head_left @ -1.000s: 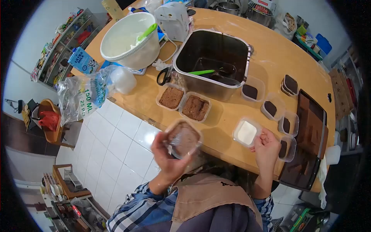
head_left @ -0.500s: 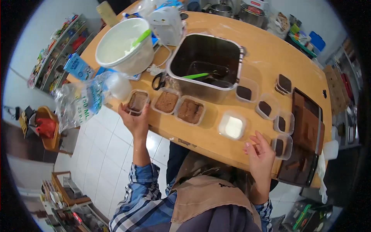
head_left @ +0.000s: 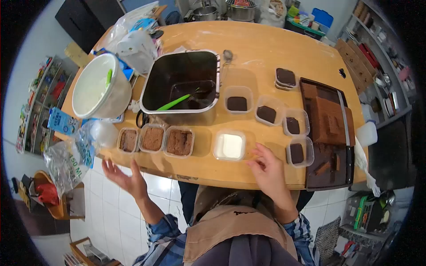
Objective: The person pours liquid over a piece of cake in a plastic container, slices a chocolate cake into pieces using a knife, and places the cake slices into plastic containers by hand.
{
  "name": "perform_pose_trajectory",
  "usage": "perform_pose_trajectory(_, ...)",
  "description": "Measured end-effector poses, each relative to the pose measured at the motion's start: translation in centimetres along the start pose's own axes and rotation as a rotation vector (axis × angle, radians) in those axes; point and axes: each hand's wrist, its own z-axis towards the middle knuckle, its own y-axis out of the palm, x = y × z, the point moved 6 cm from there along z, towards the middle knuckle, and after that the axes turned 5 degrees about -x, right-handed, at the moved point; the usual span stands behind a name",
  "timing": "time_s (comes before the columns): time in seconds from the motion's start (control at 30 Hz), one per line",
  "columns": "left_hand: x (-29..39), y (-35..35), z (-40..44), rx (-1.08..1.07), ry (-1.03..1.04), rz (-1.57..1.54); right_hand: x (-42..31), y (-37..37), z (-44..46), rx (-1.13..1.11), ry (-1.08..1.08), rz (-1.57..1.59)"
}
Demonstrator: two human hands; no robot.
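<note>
hands [head_left: 125,178] [head_left: 269,170] nr tubs [head_left: 128,140]; scissors [head_left: 138,119] mostly hid

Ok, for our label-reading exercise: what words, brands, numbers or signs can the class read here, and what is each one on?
"ULTRA MILK": on the blue and white carton.
"150 ML": on the clear plastic bag; the first digit is less sharp.
Too small or blurred to read: the bag's other printing, and any finer print on the carton.
</note>
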Motion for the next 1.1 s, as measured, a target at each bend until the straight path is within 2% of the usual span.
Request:
perform_pose_trajectory(0.1,4.0,-0.1,-1.6,0.086,0.108,-0.133,-1.3,1.4,0.9,-0.044,-0.074,0.014)
perform_pose_trajectory(0.23,8.8,1.8,-4.0,0.005,0.217,-0.344,-1.0,2.6,2.0,-0.059,-0.171,0.016)
perform_pose_trajectory(0.33,11.8,4.1,-5.5,-0.129,0.2,-0.443,-0.9,2.9,2.4,-0.047,-0.19,0.018)
perform_pose_trajectory(0.43,13.3,6.1,-7.3,-0.358,0.263,-0.366,-1.7,1.9,1.4,-0.048,-0.201,-0.094)
perform_pose_trajectory(0.47,14.3,6.6,-7.6,-0.346,0.249,-0.428,-2.6,0.7,0.5,0.06,-0.248,-0.089)
perform_pose_trajectory(0.57,16.5,7.3,-8.8,-0.595,0.435,-0.344,-5.1,-3.4,-2.7,0.144,-0.315,-0.293)
perform_pose_trajectory(0.6,17.3,7.7,-9.1,-0.624,0.414,-0.391,-5.3,-5.0,-3.9,0.229,-0.239,-0.287)
perform_pose_trajectory(0.7,20.4,9.0,-9.9,-0.768,0.584,-0.438,-6.2,-9.6,-6.5,0.455,-0.38,-0.545)
perform_pose_trajectory(0.83,24.9,11.6,-10.5,-0.911,0.651,-0.509,-5.1,-17.4,-9.3,0.777,-0.211,-0.817)
perform_pose_trajectory(0.9,26.1,12.7,-11.1,-0.96,0.645,-0.515,-3.5,-22.1,-10.0,0.908,-0.048,-0.927)
perform_pose_trajectory(1.0,27.4,13.5,-11.9,-1.007,0.658,-0.542,-0.4,-25.5,-10.8,0.876,0.098,-1.055)
perform_pose_trajectory(1.1,28.3,13.7,-12.4,-1.031,0.667,-0.54,1.3,-26.1,-10.7,0.831,0.205,-0.915)
